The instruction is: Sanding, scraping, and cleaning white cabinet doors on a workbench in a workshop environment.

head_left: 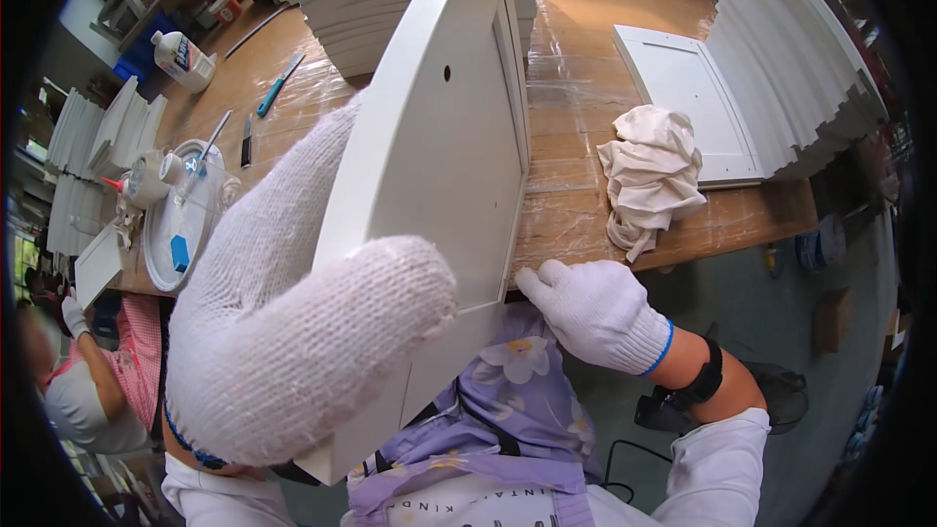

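Note:
A white framed panel (429, 127) with a recessed middle and small dark holes stands tilted on edge in front of me, overlapping the table edge. My left hand (283, 322), in a white knitted glove, grips it from the left: the thumb lies across the near face and the fingers reach along the far side. At the table's front edge, just right of the panel, is my right hand (597, 314) in a white glove with a blue cuff. Its fingers are curled in, and what they hold, if anything, is hidden. Just beyond it lies a crumpled cream cloth (652, 171).
Stacked white panels stand at the back (342, 10) and right (795, 68) of the wooden table (576, 49). On the left are a round white tray (161, 254) with a blue block (180, 254), a knife (246, 141), a teal-handled cutter (280, 86) and a white bottle (183, 60). A co-worker (102, 385) is at far left.

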Demonstrator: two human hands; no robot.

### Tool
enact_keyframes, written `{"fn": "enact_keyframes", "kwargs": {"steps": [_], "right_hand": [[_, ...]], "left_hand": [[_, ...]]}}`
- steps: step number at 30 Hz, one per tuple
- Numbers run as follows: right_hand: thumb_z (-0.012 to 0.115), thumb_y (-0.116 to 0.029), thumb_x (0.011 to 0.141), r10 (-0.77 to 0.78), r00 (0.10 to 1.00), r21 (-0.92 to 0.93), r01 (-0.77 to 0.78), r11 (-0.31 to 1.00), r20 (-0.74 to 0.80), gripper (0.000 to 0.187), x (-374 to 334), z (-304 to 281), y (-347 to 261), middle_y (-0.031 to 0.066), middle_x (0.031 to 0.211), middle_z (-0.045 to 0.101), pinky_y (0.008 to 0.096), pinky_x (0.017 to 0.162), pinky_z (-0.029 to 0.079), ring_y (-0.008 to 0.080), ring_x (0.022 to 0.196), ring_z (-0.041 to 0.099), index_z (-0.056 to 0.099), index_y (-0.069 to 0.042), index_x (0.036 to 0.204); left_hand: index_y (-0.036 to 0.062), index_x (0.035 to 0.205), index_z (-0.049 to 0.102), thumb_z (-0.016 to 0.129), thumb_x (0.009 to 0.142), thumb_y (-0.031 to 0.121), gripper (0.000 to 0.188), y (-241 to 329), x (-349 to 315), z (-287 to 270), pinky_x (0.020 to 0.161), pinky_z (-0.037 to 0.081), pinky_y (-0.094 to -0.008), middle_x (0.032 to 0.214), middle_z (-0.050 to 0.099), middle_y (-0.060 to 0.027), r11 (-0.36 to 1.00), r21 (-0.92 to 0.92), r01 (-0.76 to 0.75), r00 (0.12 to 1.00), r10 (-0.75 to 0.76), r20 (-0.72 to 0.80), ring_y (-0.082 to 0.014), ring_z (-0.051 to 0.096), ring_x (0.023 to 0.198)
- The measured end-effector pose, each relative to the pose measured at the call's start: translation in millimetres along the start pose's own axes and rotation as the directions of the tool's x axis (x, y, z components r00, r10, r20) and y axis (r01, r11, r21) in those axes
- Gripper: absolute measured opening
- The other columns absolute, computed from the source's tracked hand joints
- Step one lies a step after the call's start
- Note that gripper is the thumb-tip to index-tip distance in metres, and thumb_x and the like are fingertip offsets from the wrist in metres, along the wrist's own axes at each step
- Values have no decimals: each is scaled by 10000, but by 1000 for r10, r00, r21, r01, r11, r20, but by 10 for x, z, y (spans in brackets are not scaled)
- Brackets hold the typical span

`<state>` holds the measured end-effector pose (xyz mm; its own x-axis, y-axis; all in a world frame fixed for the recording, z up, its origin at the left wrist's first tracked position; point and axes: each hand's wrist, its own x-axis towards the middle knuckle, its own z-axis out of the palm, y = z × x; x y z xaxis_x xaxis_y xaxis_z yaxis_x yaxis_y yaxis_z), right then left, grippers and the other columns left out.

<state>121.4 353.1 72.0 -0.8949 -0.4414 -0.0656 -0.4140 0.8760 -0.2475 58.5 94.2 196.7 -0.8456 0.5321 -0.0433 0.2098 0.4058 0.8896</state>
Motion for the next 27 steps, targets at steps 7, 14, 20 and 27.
{"fn": "enact_keyframes", "kwargs": {"steps": [7, 14, 20, 27], "right_hand": [[609, -151, 786, -32, 997, 13, 31, 999, 71, 355, 1, -39, -38, 94, 824, 582, 394, 542, 524, 284, 692, 657, 553, -48, 1121], [599, -151, 792, -48, 997, 35, 46, 998, 60, 364, -6, -3, -13, 100, 840, 590, 399, 545, 524, 287, 700, 659, 553, -49, 1138], [606, -145, 778, -42, 997, 36, 40, 999, 58, 371, -11, 8, 13, 97, 832, 584, 403, 536, 521, 284, 689, 655, 558, -53, 1134], [612, -142, 769, -53, 999, 43, 52, 998, 5, 383, -33, 19, 21, 91, 821, 585, 398, 527, 514, 286, 657, 644, 564, -53, 1138]], "left_hand": [[-73, 1379, 420, 649, 844, 360, 725, 47, -2, 22, 932, 479, -297, 1259, 572, -151, 999, 46, -13, 1000, 12, 14, -207, 595, 1109], [-76, 1383, 418, 632, 860, 353, 709, 84, 9, 32, 944, 473, -297, 1274, 565, -155, 997, 77, -21, 1000, 20, 16, -213, 588, 1124], [-78, 1385, 415, 617, 873, 347, 696, 106, 20, 44, 955, 467, -298, 1286, 559, -158, 995, 95, -26, 999, 24, 22, -217, 582, 1138], [-81, 1388, 412, 601, 888, 340, 681, 100, 31, 50, 968, 460, -299, 1300, 552, -162, 993, 112, -32, 999, 30, 24, -223, 575, 1153]]}}
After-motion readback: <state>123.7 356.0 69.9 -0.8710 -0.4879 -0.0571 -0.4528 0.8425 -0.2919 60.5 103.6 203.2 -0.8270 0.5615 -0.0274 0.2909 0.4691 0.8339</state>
